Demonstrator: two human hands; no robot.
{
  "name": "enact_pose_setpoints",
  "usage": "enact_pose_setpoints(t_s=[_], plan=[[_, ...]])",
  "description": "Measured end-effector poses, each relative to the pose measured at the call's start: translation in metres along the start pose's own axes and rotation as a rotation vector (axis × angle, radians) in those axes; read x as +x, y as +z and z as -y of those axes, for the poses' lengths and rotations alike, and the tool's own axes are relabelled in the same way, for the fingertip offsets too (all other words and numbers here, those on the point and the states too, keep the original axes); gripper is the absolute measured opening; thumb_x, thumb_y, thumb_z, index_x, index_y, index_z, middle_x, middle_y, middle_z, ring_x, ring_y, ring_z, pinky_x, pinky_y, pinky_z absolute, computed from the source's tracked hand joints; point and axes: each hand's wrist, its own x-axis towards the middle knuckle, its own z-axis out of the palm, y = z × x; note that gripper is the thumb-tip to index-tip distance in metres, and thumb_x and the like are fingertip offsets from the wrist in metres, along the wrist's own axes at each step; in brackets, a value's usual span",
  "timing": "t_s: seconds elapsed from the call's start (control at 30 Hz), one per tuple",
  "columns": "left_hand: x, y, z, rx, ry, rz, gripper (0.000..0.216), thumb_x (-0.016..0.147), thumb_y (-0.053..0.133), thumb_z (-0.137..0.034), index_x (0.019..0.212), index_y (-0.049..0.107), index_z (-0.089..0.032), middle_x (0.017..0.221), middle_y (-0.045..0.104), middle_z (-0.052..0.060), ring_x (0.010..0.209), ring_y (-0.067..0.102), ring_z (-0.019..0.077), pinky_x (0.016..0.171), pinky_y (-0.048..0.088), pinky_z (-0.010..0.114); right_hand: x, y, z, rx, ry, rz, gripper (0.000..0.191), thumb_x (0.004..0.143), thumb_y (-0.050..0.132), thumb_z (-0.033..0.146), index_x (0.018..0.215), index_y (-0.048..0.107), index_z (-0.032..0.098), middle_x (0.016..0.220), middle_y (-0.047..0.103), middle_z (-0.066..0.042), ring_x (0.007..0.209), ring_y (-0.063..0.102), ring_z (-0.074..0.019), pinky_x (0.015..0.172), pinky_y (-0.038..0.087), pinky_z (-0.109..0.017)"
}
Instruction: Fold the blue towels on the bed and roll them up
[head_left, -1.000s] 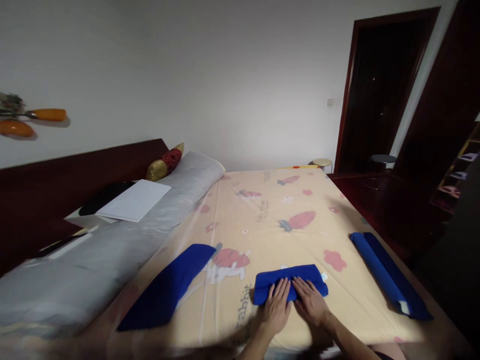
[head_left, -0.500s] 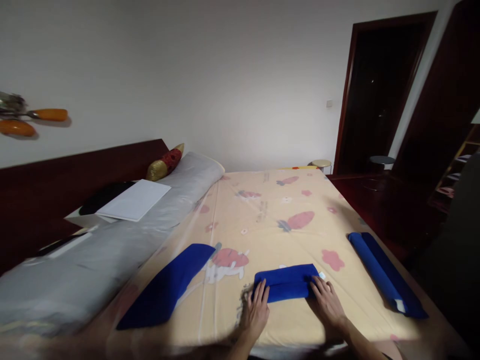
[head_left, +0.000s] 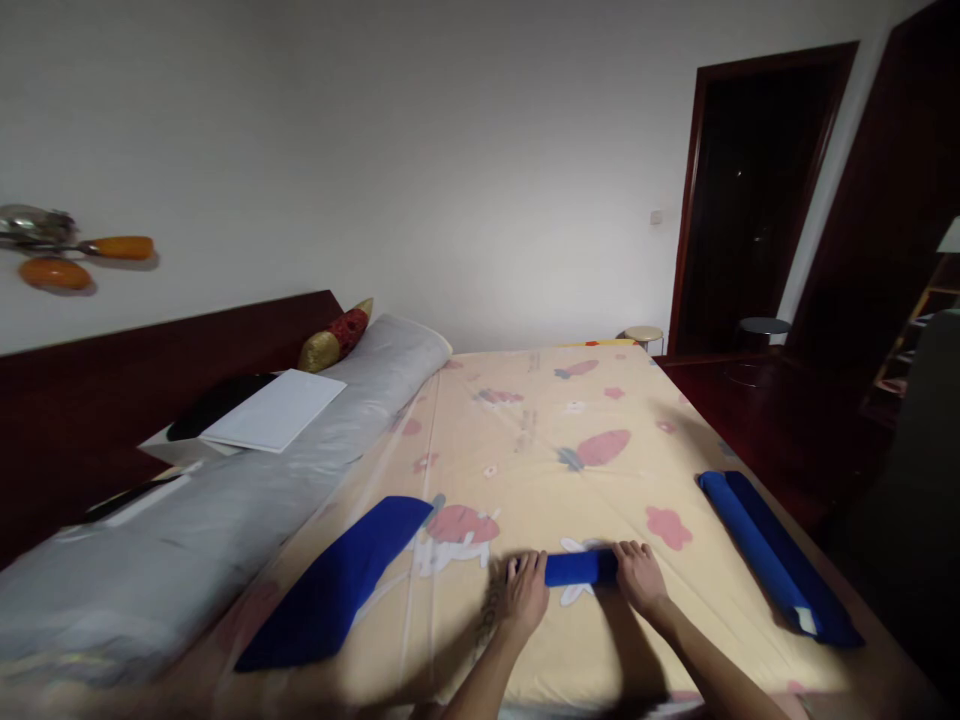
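A blue folded cloth (head_left: 579,569), now a narrow strip, spans the gap between my two hands near the front of the bed. My left hand (head_left: 527,590) is closed around its left end, and my right hand (head_left: 640,577) grips the right end. Both thumbs are hidden. To the left, a flat piece of blue cloth (head_left: 337,580) lies spread at a slant. Over at the right edge of the bed is a longer rolled blue cloth (head_left: 765,550) with a small white tag at its near end.
The bed (head_left: 525,470) has a cream sheet with strawberry and flower prints. Along its left side runs a grey plastic-covered bolster (head_left: 300,500) with a white flat panel (head_left: 276,410) on it. Two stools, one pale (head_left: 643,333) and one dark (head_left: 763,328), stand beyond.
The blue cloth between my hands has gone from a wider flat rectangle to a narrow strip. My hands went from resting on its ends to gripping them.
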Motion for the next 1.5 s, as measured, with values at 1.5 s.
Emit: enact_pose_setpoints(t_s=[1.5], plan=[[-0.003,0.029,0.058,0.109,0.011,-0.026,0.067,0.085,0.049,-0.016,0.148,0.03,-0.03,0.155,0.033,0.0,0.144,0.025,0.0222,0.114,0.026,0.045,-0.003,0.052,-0.038,0.081,-0.139,-0.123,0.058,0.09,0.036,0.026,0.148,0.031,0.02,0.152,0.037,-0.008,0.139,0.036,-0.0234,0.111,0.032,-0.045]])
